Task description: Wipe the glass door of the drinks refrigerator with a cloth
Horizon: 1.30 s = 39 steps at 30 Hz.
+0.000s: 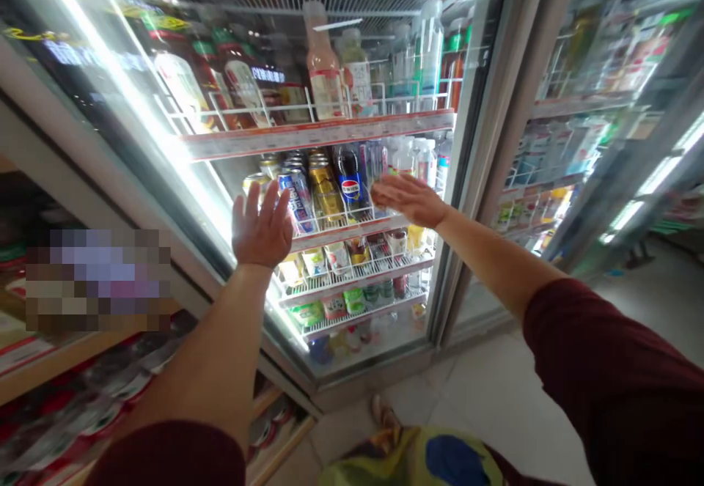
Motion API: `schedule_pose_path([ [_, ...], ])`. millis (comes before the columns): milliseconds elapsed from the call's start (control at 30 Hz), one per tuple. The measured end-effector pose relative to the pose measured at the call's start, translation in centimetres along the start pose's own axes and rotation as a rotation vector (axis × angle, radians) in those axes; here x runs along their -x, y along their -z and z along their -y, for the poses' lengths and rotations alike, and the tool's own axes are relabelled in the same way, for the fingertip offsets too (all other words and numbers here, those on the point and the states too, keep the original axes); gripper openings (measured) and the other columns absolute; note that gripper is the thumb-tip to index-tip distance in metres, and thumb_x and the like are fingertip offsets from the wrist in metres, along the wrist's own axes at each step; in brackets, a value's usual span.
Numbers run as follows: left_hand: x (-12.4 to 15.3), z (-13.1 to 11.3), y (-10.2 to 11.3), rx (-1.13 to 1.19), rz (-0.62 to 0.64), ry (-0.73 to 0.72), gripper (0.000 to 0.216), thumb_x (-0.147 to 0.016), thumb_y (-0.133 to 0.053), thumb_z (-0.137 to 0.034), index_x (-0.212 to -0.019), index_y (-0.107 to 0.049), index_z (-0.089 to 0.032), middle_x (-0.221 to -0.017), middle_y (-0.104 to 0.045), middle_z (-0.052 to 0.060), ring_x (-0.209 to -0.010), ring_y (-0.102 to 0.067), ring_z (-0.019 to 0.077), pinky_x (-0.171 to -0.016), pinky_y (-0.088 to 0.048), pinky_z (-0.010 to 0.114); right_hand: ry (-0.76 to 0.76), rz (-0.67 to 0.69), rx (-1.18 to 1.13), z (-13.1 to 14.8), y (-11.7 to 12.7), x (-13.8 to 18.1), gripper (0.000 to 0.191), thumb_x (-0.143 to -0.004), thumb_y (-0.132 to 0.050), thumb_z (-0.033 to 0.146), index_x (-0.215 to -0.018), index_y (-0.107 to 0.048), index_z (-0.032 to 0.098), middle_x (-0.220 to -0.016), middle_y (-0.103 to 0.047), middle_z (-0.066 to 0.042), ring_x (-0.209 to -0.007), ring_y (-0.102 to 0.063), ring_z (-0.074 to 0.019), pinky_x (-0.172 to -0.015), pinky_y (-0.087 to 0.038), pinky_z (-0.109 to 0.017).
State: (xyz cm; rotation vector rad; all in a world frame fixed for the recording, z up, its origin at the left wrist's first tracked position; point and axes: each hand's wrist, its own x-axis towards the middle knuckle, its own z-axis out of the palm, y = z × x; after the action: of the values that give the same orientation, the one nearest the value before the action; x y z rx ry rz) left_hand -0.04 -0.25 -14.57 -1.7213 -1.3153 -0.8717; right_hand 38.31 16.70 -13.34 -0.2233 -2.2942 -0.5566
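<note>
Both my arms reach toward a lit drinks fridge with a glass door (363, 358). My left hand (262, 229) is open, palm toward the fridge and fingers spread, in front of a row of cans. A blue can (297, 200) and gold cans (328, 193) stand just beyond it. My right hand (410, 199) is stretched out flat, palm down, beside a Pepsi bottle (350, 182) on the same shelf. Nothing is held in either hand. Whether the hands touch the glass I cannot tell.
The upper fridge shelf (324, 134) holds tall bottles, among them a pink bottle (323, 68). Lower racks (357, 284) carry cups and packs. A second glass-doored fridge (572, 112) stands to the right. Wooden shelving (22, 383) with goods is on the left. My foot (383, 413) rests on the tiled floor.
</note>
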Motion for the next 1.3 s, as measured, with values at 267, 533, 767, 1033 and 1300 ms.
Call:
schedule_pose_path([
  [267, 0.1, 0.0, -0.3, -0.070, -0.069, -0.050, 0.070, -0.107, -0.044, -0.038, -0.173, -0.022, -0.043, -0.176, -0.038, -0.004, -0.169, -0.018, 0.0330, -0.138, -0.019, 0.068, -0.056, -0.171, 0.061, 0.1, -1.3, 1.4, 0.046, -0.113, -0.042, 0.025, -0.148, -0.064, 0.044, -0.150, -0.071, 0.006, -0.154, -0.054, -0.0202, -0.130, -0.048, -0.049],
  [533, 0.0, 0.2, -0.3, -0.056, -0.064, -0.081, 0.068, -0.109, -0.045, -0.037, -0.173, -0.023, -0.039, -0.177, -0.036, -0.001, -0.170, -0.014, 0.0303, -0.139, -0.014, 0.065, -0.237, -0.354, 0.107, -0.5, -0.5, 4.1, 0.047, -0.111, -0.044, 0.023, -0.152, -0.063, 0.035, -0.157, -0.065, -0.002, -0.161, -0.045, -0.0261, -0.134, -0.042, -0.055],
  [767, 0.2, 0.3, -0.5, -0.007, -0.067, -0.055, 0.063, -0.108, -0.048, -0.036, -0.170, -0.038, -0.034, -0.173, -0.042, 0.006, -0.170, -0.016, 0.0286, -0.141, -0.009, 0.061, -0.235, -0.240, 0.136, -1.3, 1.3, 3.3, 0.049, -0.112, -0.040, 0.024, -0.155, -0.060, 0.036, -0.157, -0.065, -0.002, -0.158, -0.048, -0.0286, -0.132, -0.044, -0.057],
  [1033, 0.1, 0.2, -0.6, 0.019, -0.052, -0.038, 0.061, -0.108, -0.047, -0.038, -0.169, -0.039, -0.033, -0.174, -0.042, 0.007, -0.170, -0.013, 0.0300, -0.140, -0.007, 0.063, -0.067, -0.203, 0.087, -0.1, 0.0, 0.5, 0.052, -0.112, -0.043, 0.020, -0.158, -0.056, 0.042, -0.154, -0.068, 0.001, -0.156, -0.051, -0.0253, -0.132, -0.045, -0.054],
  [1300, 0.2, 0.3, -0.6, -0.001, -0.070, -0.067, 0.067, -0.107, -0.049, -0.033, -0.172, -0.032, -0.036, -0.174, -0.040, 0.007, -0.169, -0.013, 0.0307, -0.140, -0.009, 0.065, -0.223, -0.472, 0.040, 1.2, -1.3, -2.9, 0.057, -0.111, -0.041, 0.019, -0.164, -0.047, 0.040, -0.165, -0.057, 0.001, -0.166, -0.034, -0.0272, -0.137, -0.035, -0.058],
])
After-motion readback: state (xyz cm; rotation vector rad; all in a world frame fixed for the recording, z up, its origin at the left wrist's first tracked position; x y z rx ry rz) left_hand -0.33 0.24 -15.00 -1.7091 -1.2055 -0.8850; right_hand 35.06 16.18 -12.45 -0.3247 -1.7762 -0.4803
